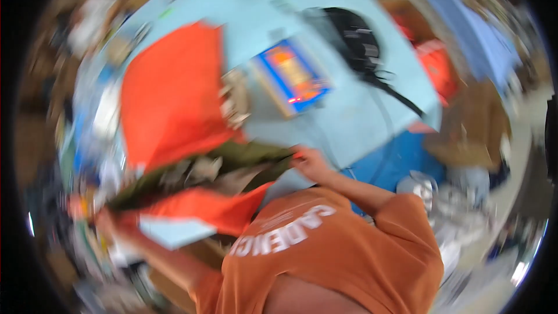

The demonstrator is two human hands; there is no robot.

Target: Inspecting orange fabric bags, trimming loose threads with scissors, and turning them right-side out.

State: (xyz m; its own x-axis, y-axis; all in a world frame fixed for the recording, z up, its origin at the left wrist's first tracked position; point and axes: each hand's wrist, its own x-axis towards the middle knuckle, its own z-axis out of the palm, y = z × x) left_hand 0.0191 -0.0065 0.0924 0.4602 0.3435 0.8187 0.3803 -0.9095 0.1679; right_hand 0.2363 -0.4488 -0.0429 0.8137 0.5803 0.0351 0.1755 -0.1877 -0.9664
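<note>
A length of olive-green cloth (241, 156) is stretched between my two hands in front of my body, with some pale patches along it. My right hand (313, 166) pinches its right end near the table's front edge. Its left end is in my left hand (109, 225), which is blurred by motion, but the fingers look closed on it. Orange fabric (200, 208) hangs below the green cloth; whether the two are joined I cannot tell. Just beyond lies a large orange fabric piece (171, 93), spread flat on the light-blue table (250, 0).
Beside the orange piece are a crumpled beige bundle (235, 97) and a blue, orange and yellow box (290, 75). A black bag (354, 40) with a strap lies farther right. A cardboard box (468, 122) and clear plastic bags (459, 209) stand off the table's right side.
</note>
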